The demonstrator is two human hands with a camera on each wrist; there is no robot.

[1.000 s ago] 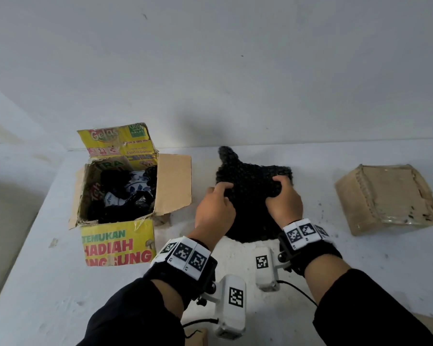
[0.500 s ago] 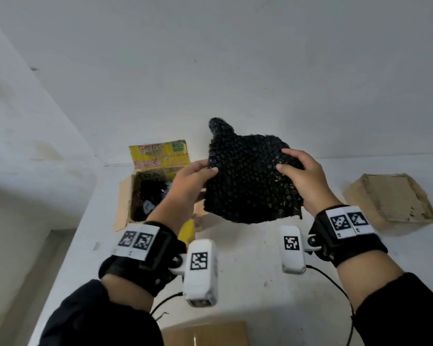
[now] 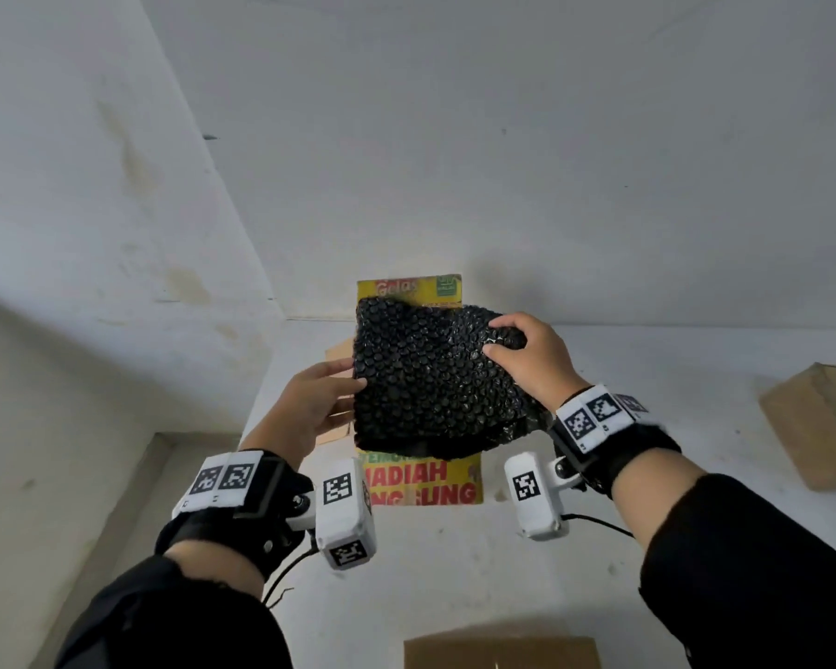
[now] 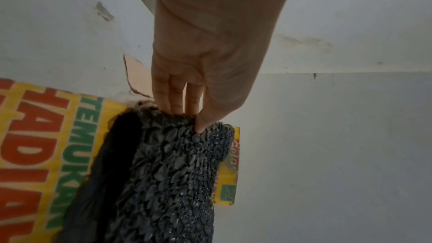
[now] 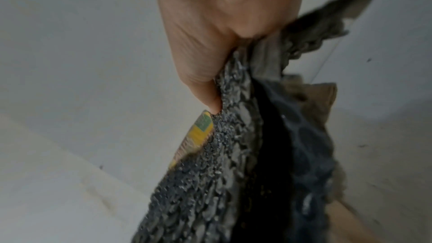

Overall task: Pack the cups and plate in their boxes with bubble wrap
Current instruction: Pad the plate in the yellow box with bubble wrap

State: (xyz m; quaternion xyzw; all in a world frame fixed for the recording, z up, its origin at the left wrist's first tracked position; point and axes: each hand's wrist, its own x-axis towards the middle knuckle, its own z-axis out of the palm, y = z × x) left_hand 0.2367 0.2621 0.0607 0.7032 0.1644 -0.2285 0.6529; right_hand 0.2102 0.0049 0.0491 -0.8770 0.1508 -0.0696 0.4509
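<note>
From the head camera, both hands hold a folded sheet of black bubble wrap [image 3: 435, 379] in the air above the open yellow printed box [image 3: 423, 485], which it mostly hides. The left hand [image 3: 310, 408] pinches the sheet's left edge, thumb on top and fingers beneath; the right hand [image 3: 527, 354] grips the far right corner with curled fingers. Held level and spread like this, the sheet looks ready to be lowered into the box as a top cushion. Two plain cardboard boxes lie apart on the white surface [image 3: 647, 379], one at the right edge [image 3: 816, 427] and one at the near edge [image 3: 503, 651]. No cup or plate is visible.

The left wrist camera shows the thumb [image 4: 205, 121] pressing the bubbled face while the fingers [image 4: 177, 99] tuck behind the edge, the yellow box directly below.

The right wrist camera, somewhat blurred, shows the right hand clenched on the doubled layers of wrap [image 5: 233, 154], the thumb [image 5: 210, 97] clamping them together so the fold does not fall open.
</note>
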